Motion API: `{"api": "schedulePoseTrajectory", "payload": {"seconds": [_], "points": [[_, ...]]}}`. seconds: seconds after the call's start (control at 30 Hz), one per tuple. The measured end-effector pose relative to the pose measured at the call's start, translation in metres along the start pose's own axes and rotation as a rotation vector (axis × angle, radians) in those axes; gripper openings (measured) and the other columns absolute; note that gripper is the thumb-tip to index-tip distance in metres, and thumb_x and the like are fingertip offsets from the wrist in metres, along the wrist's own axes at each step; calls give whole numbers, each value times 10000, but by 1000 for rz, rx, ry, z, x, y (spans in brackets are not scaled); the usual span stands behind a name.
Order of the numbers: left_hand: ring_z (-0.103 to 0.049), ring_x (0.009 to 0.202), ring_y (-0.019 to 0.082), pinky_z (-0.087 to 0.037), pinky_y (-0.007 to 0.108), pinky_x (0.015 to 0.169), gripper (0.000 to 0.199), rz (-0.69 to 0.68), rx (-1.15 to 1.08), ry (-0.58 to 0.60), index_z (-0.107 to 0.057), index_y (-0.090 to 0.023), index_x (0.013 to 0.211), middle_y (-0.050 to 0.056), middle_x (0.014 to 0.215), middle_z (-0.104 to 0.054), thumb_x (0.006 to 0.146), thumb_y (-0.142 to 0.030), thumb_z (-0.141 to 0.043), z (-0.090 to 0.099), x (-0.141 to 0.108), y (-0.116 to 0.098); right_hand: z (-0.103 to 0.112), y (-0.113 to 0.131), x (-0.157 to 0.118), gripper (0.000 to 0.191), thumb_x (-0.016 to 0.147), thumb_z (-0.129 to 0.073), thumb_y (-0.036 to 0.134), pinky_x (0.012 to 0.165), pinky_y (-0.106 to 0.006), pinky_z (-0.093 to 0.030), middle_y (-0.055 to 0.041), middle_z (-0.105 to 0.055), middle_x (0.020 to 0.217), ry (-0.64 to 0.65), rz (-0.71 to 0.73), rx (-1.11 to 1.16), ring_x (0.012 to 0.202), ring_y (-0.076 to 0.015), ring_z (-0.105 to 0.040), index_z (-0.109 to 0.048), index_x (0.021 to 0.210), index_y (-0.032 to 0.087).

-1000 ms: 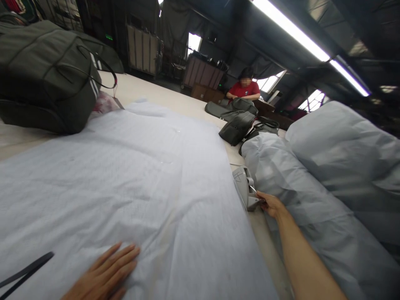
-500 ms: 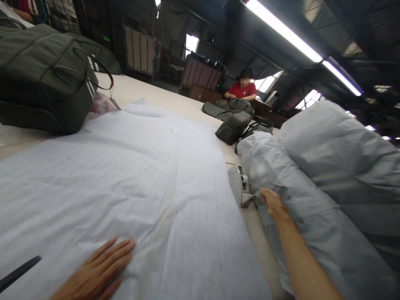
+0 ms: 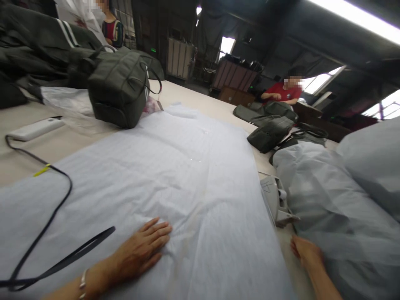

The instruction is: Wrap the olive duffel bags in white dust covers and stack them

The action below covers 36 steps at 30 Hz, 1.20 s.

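A large white sheet with small wrinkles lies over the table. My left hand rests flat on it, fingers stretched, with a bracelet at the wrist. At the sheet's right edge stands a grey tape dispenser. Just below the dispenser my right hand has its fingers pressed together; what they pinch, if anything, is too small to make out. Beside that hand, on the right, lie big grey-white wrapped bundles.
Dark green bags sit at the back left and more bags at the back right. A white power bank with a black cable lies left. A person in red works across the table; another person stands back left.
The view has swung left, bringing the power bank and cable into sight. My right hand has moved from beside the dispenser to below it, toward me. My left hand still lies flat on the sheet.
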<state>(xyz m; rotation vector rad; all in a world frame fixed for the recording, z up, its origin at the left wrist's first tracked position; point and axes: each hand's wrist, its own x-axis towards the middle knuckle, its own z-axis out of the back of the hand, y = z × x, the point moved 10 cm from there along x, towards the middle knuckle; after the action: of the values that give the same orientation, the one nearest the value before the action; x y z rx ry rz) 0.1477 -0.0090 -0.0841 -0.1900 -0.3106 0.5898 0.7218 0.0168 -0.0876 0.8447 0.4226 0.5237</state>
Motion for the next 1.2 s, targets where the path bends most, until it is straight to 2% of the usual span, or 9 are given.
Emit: {"api": "schedulePoseTrajectory", "payload": {"seconds": [0.07,0.13,0.2,0.33,0.43,0.53,0.9,1.07,1.2], "points": [[-455,1344,209,-245,427,1202,385,21,-36,6,-530,-206,1298,61,1420,-542,913,-196,-516,1,1,-1,-11,9,-19,144,539,-671,330,454,-343,-487,-42,-576,472,38,-13,28,429,-187,-547,-551,507,258],[-469,1330,217,-243,427,1200,371,45,-71,-22,-544,-200,1272,63,1407,-554,902,-189,-520,6,2,-1,-42,38,-53,211,517,-723,373,551,-330,-532,-48,-655,606,148,32,78,540,-180,-602,-646,643,222],[-495,1306,222,-242,425,1197,345,59,-106,-58,-561,-198,1241,64,1380,-578,897,-193,-526,9,2,-2,-95,80,-107,364,519,-766,427,621,-315,-546,-42,-686,704,342,104,108,620,-172,-623,-670,774,185],[-511,1280,232,-224,427,1193,322,75,-154,-93,-562,-188,1230,74,1353,-595,913,-229,-530,8,2,-2,-225,154,-244,430,636,-723,392,601,-282,-504,12,-675,658,847,206,123,584,-144,-605,-589,986,180],[-507,1274,238,-217,435,1186,300,95,-172,-126,-565,-182,1210,73,1323,-612,918,-247,-537,6,1,-1,-294,175,-310,321,640,-682,337,567,-253,-470,38,-651,617,1028,238,48,564,-132,-594,-532,888,199],[-513,1255,240,-222,432,1177,266,97,-183,-152,-578,-175,1163,73,1289,-628,912,-258,-554,9,1,-1,-332,171,-330,182,668,-623,299,537,-230,-445,46,-627,576,1080,264,-140,533,-115,-578,-511,779,209],[-512,1237,239,-252,432,1167,231,91,-195,-168,-600,-162,1092,72,1277,-623,897,-285,-594,17,1,-1,-364,166,-307,189,550,-697,160,496,-264,-404,19,-557,388,965,376,-710,473,-184,-594,-520,542,224],[-504,1247,232,-251,422,1166,222,96,-194,-175,-598,-171,1094,68,1264,-631,901,-281,-584,16,0,0,-349,183,-294,383,452,-838,317,598,-293,-391,-14,-597,532,778,515,-795,701,-239,-633,-474,542,241],[-509,1244,235,-246,421,1168,219,91,-191,-181,-596,-166,1085,70,1251,-635,896,-276,-593,15,1,-1,-328,176,-288,402,554,-789,502,613,-278,-383,21,-580,601,691,578,-703,683,-192,-578,-492,645,247]]}}
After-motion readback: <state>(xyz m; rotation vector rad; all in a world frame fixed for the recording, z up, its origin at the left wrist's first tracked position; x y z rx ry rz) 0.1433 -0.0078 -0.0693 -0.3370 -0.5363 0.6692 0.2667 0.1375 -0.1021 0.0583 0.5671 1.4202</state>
